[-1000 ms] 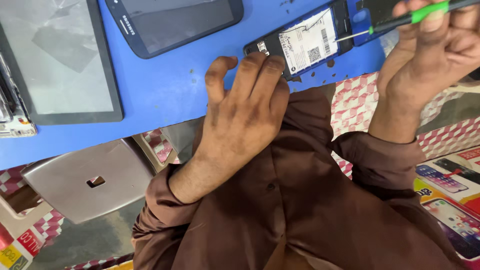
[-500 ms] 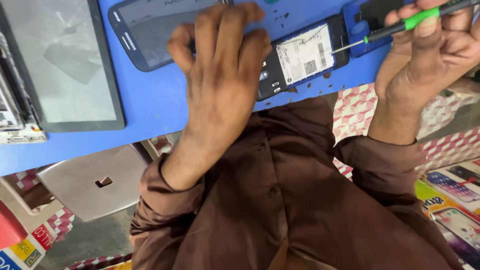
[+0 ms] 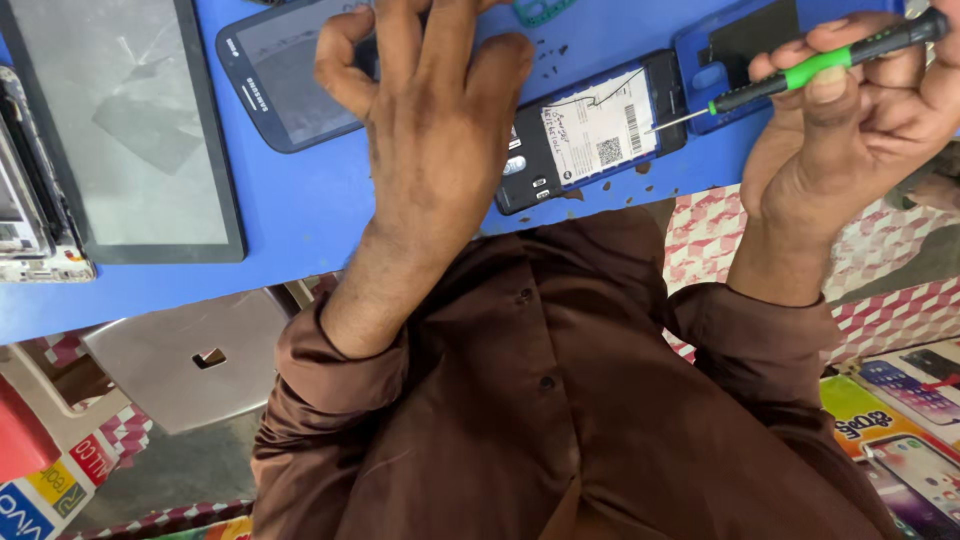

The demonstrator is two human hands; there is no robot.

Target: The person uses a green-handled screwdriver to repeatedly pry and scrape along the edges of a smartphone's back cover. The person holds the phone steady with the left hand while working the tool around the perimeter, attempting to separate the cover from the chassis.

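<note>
Bare blue surface [image 3: 300,200] lies open at centre left, between the large black-framed tablet [image 3: 120,130] at upper left and the dark blue smartphone [image 3: 290,80] above. To the right, the opened black phone with a white label [image 3: 600,130] and blue phone shell [image 3: 740,50] crowd the upper edge.

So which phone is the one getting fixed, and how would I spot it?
Look at the blue table and find the right hand holding a green-and-black screwdriver. Its thin metal tip touches the opened phone near the table's edge. Unlike the glassy-screened dark blue phone beside it, this one shows a white sticker on its black inside.
</note>
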